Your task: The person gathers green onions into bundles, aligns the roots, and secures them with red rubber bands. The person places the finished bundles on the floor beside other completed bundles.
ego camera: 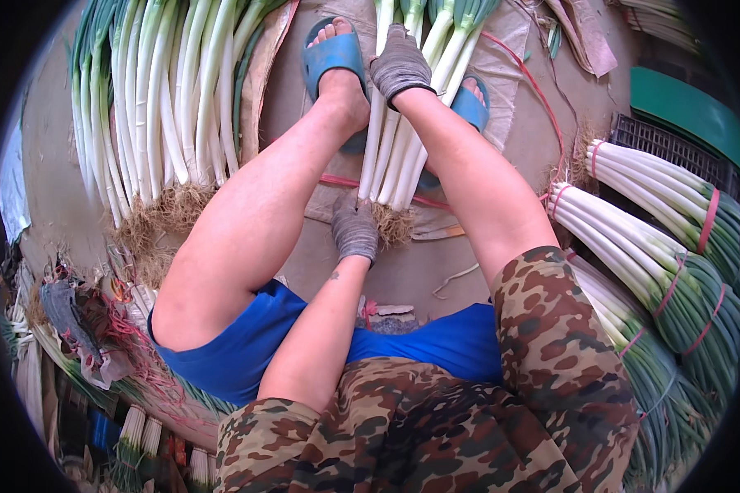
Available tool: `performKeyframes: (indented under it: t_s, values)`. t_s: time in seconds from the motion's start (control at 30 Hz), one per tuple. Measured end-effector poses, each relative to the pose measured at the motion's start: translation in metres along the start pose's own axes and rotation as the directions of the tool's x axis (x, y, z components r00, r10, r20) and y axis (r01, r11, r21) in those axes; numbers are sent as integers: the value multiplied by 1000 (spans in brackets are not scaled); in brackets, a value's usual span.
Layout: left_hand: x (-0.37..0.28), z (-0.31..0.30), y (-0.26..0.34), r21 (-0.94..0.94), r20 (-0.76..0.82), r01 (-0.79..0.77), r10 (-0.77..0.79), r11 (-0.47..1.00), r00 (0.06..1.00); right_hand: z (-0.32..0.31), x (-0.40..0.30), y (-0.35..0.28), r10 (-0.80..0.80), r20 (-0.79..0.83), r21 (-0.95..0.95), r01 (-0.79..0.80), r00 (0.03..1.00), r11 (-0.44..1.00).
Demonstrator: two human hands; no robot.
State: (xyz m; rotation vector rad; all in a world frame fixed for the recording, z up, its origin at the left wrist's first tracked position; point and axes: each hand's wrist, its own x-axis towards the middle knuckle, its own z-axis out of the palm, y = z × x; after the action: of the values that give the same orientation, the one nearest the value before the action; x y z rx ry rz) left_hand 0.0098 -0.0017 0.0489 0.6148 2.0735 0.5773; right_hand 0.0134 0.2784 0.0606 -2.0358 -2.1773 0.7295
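Several long green onions (401, 145) lie on a sheet between my feet, their roots toward me and their green tops away. My left hand (354, 228), in a grey knit glove, is at the root end, touching the lowest part of the stalks; its fingertips are partly hidden, so its grip is unclear. My right hand (402, 65), in a matching glove, lies over the upper stalks, fingers pointing away; whether it grips them cannot be told. A red strap (339, 180) passes beneath the stalks and shows on both sides of them.
A large row of loose green onions (160, 111) lies at the left. Tied onion bundles (616, 228) lie at the right beside a black plastic crate (669, 148) and a green object (684, 111). Tangled pink ties (129, 339) are at the lower left. Blue sandals (333, 55) flank the stalks.
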Motion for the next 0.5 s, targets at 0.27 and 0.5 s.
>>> performKeyframes:
  t_s: [0.27, 0.5]
  values:
    - [1, 6, -3, -166, 24, 80, -77, 983, 997, -50, -47, 57, -160, 39, -8, 161, 986, 987]
    - [-41, -24, 43, 172, -166, 142, -113, 975, 980, -203, -79, 78, -222, 55, -13, 223, 973, 975]
